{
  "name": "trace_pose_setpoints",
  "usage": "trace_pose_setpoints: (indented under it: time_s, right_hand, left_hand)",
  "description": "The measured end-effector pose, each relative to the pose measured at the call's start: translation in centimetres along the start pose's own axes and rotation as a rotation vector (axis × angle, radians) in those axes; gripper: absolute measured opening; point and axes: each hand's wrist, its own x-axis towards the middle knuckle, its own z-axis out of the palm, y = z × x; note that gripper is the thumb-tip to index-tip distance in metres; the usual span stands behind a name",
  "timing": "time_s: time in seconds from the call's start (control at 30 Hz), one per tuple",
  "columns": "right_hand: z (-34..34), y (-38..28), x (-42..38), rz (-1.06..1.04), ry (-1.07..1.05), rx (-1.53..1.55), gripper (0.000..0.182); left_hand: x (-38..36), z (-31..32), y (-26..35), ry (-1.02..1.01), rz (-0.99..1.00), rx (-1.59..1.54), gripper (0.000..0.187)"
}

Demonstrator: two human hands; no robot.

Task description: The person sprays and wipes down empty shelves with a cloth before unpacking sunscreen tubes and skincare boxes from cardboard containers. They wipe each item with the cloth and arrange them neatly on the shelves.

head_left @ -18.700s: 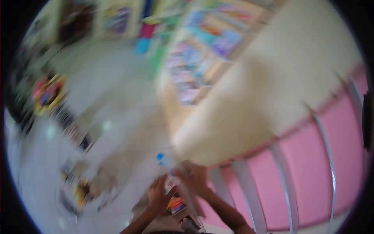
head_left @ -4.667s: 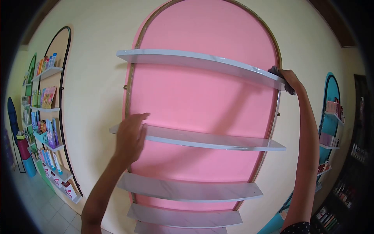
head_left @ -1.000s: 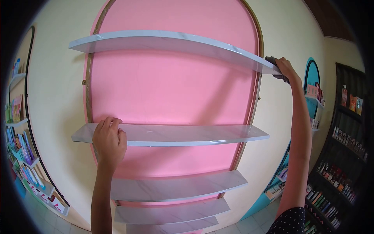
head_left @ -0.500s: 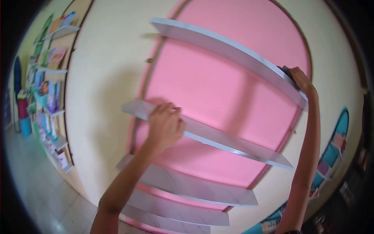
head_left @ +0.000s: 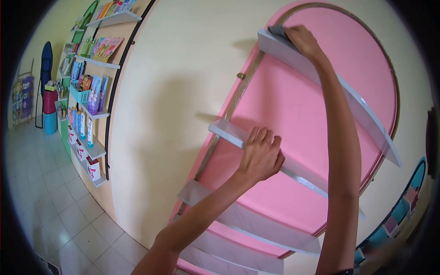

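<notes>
Pink arched wall panelling (head_left: 350,52) is backing a pale-grey marbled top shelf (head_left: 293,57), its length running rightward from the right hand (head_left: 303,40), which is clutching dark-grey cloth (head_left: 277,31).

Cloth (head_left: 277,31) on top shelf (head_left: 366,110), left end; second shelf (head_left: 302,178) below; stocked shelves (head_left: 98,62) left.

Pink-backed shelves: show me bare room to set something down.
Free: third shelf, right of the left forearm; second shelf, between its left tip and the left hand. Top shelf: upper surface hidden. Crowded: tan unit, lined with products.
</notes>
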Motion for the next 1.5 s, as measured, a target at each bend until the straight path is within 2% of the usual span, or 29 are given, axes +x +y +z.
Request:
trace_pose_setpoints:
  time_s: [0.03,0.07,0.13,0.17,0.23,0.3,0.33,0.43,0.47,0.5,0.57,0.6,0.67,0.73,0.8,0.83,0.87,0.9,1.0,1.1,1.17,1.33,1.4,1.47,1.5]
  right_hand:
    - [0.7,-1.0,-0.7,-0.008,0.189,-0.029,0.034]
    - [1.2,-1.8,-2.0,0.013,0.191,-0.025,0.034]
    - [1.9,-2.5,-5.6,-0.424,0.596,0.095,0.027]
    - [2.3,-2.2,-7.8,-0.406,0.587,0.084,0.027]
    - [2.3,-0.8,-11.9,-0.582,0.686,-0.025,0.021]
    - [1.7,2.5,-16.2,-0.589,0.654,-0.097,0.019]
    - [1.3,4.8,-18.9,-0.389,0.638,-0.092,0.02]
    - [-0.4,12.9,-27.5,0.153,0.706,0.037,0.018]
    - [-1.4,13.9,-29.9,0.26,0.755,0.051,0.019]
    - [-2.5,17.6,-32.5,0.298,0.766,-0.045,0.022]
    - [-5.2,19.8,-35.6,0.474,0.642,-0.26,0.023]
    - [-5.8,20.0,-36.2,0.485,0.645,-0.271,0.023]
    - [-7.3,20.5,-37.4,0.727,0.292,-0.26,0.023]
    - [-6.5,23.8,-39.6,0.665,0.19,-0.112,0.024]
    - [-6.4,24.1,-39.8,0.669,0.077,-0.024,0.025]
    - [-6.3,22.6,-39.1,0.675,0.079,-0.027,0.025]
    - [-6.5,20.2,-37.9,0.66,-0.016,-0.05,0.025]
    - [-6.3,18.5,-37.0,0.644,-0.113,-0.071,0.026]
    - [-4.9,17.6,-35.4,0.642,-0.231,-0.062,0.028]
    - [-3.2,13.7,-32.5,0.677,-0.326,-0.009,0.031]
    - [-1.5,12.0,-30.8,0.657,-0.358,0.068,0.03]
    - [2.1,8.8,-27.1,0.421,-0.42,0.158,0.031]
    - [1.7,8.3,-27.0,0.453,-0.482,0.206,0.027]
    - [0.8,9.7,-28.0,0.314,-0.417,0.407,0.023]
    - [-0.4,10.1,-28.4,0.314,-0.463,0.37,0.02]
  left_hand:
    - [0.0,0.2,-0.1,0.074,0.039,0.035,0.016]
    - [-0.2,0.3,-0.3,0.15,0.085,0.069,0.017]
    - [-0.9,0.3,-0.8,0.074,0.084,0.068,0.024]
    - [-1.3,0.1,-1.2,0.097,0.09,0.088,0.03]
    - [-1.6,-0.3,-1.7,0.121,0.101,0.074,0.037]
    - [-2.4,-1.3,-2.1,0.044,0.014,0.148,0.053]
    - [-2.4,-2.5,-1.9,-0.049,-0.009,0.186,0.061]
    - [-4.7,-4.0,-2.6,-0.062,-0.116,0.121,0.063]
    - [-6.4,-4.2,-2.7,-0.075,-0.187,0.102,0.062]
    - [-8.0,-4.8,-2.5,-0.08,-0.239,0.096,0.06]
    - [-11.3,-4.6,-3.0,-0.123,-0.266,0.05,0.057]
    - [-12.4,-4.1,-3.3,-0.13,-0.257,0.038,0.057]
    - [-14.2,-2.8,-3.4,-0.142,-0.305,0.006,0.054]
    - [-15.4,-1.8,-3.8,-0.13,-0.285,0.002,0.049]
    - [-15.8,-1.3,-3.9,-0.115,-0.27,0.007,0.046]
    - [-15.9,-1.4,-4.0,-0.136,-0.304,-0.005,0.042]
    - [-16.0,-1.4,-4.0,-0.158,-0.341,-0.013,0.038]
    - [-16.1,-0.9,-4.1,-0.059,-0.318,-0.001,0.026]
    - [-16.6,-0.8,-4.5,-0.146,-0.348,-0.017,0.017]
    - [-16.5,-0.6,-4.2,-0.083,-0.317,0.008,0.011]
    - [-16.5,-0.6,-4.3,-0.085,-0.314,0.018,0.011]
    - [-16.7,-0.4,-4.3,-0.111,-0.336,0.041,0.009]
    - [-16.9,-0.3,-4.5,-0.127,-0.35,0.061,0.008]
    - [-16.9,-0.3,-4.5,-0.122,-0.352,0.068,0.007]
    - [-17.0,-0.3,-4.5,-0.109,-0.361,0.062,0.007]
